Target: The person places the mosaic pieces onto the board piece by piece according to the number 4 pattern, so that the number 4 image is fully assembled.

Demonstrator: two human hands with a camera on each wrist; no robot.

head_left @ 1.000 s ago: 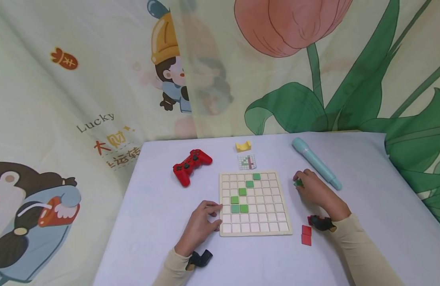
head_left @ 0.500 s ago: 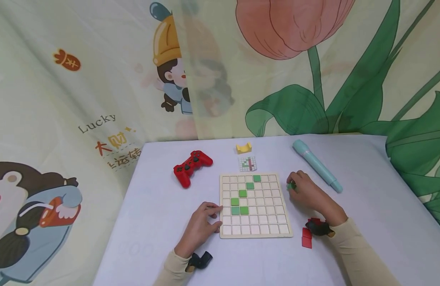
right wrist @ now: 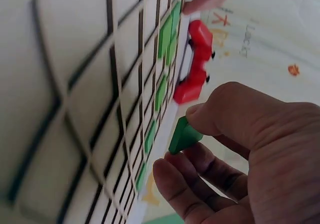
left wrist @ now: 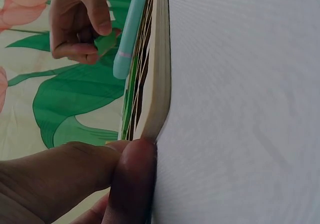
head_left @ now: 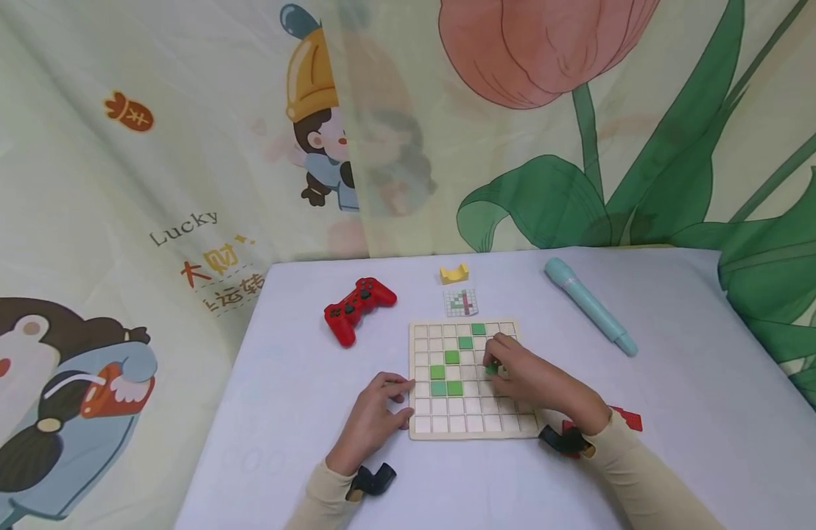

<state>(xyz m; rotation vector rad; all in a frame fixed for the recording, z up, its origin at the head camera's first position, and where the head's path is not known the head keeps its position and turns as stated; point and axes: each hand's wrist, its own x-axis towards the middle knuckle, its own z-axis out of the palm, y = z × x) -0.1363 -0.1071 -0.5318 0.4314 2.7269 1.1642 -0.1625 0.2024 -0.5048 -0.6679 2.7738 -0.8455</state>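
A light wooden grid board point(head_left: 474, 436) lies on the white-covered table, with several green tiles point(head_left: 453, 357) set in its squares in a diagonal line. My left hand point(head_left: 371, 416) rests at the board's left edge, thumb and index fingertips touching it, spread apart. Above the board's right half, my right hand point(head_left: 530, 375) pinches a green tile point(right wrist: 184, 135) between thumb and fingers. That tile is tilted and off the board in the right wrist view; whether it is one tile or two together, I cannot tell. The right hand hides some squares.
Red tiles point(head_left: 627, 418) lie partly hidden under the right wrist. Behind the board are a small printed grid card point(head_left: 461, 302) and a yellow holder point(head_left: 454, 274). A red game controller point(head_left: 359, 311) lies back left, a turquoise toy microphone point(head_left: 590, 305) back right.
My right hand has moved left with the green tile, from beside the board to above its right half. The left hand has stayed at the board's edge.
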